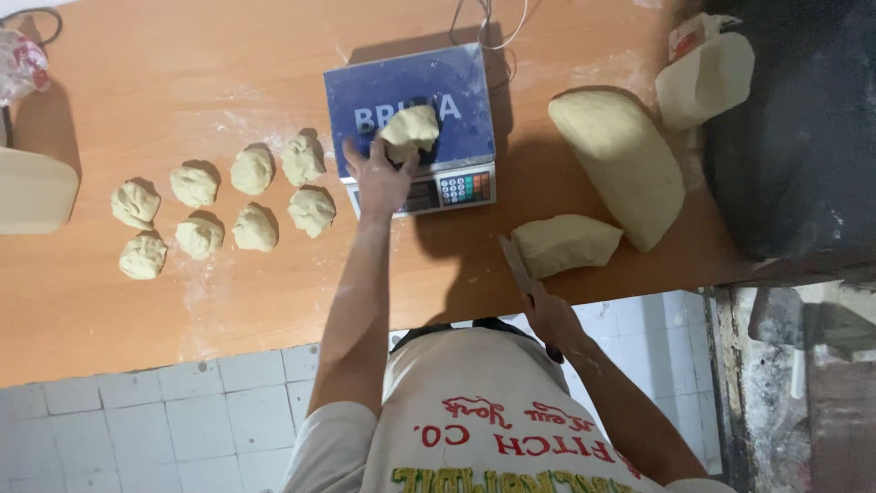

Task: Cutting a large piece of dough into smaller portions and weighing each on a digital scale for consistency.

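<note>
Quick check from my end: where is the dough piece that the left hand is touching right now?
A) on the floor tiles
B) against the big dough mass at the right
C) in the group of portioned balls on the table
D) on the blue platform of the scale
D: the left hand rests on a dough piece that lies on the scale platform, apart from the portioned balls.

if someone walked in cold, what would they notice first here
Likely the left hand reaching out over the blue scale at the table's middle, touching a dough piece on its platform. To the left of it, eight small dough balls lie in two rough rows on the wooden table. On the right sit a big dough slab and a cut chunk, with the right hand holding a knife beside the chunk.
</note>
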